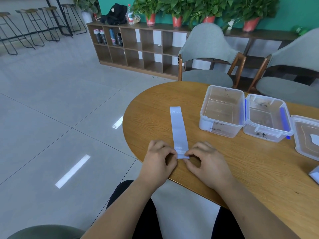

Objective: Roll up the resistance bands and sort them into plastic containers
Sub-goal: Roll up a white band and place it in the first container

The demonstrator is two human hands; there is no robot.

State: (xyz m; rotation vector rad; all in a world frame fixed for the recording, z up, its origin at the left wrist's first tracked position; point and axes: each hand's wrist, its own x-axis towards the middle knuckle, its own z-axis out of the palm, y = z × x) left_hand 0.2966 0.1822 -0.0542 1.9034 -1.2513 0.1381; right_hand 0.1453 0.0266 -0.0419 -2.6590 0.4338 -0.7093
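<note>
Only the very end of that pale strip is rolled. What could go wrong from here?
The left hand and right hand pinch only the near end of the resistance band; if one side leads, the roll may go crooked. The far end lies loose on the table, so it could skew. The work sits near the table's edge; a released roll might spring open or fall off.
</note>
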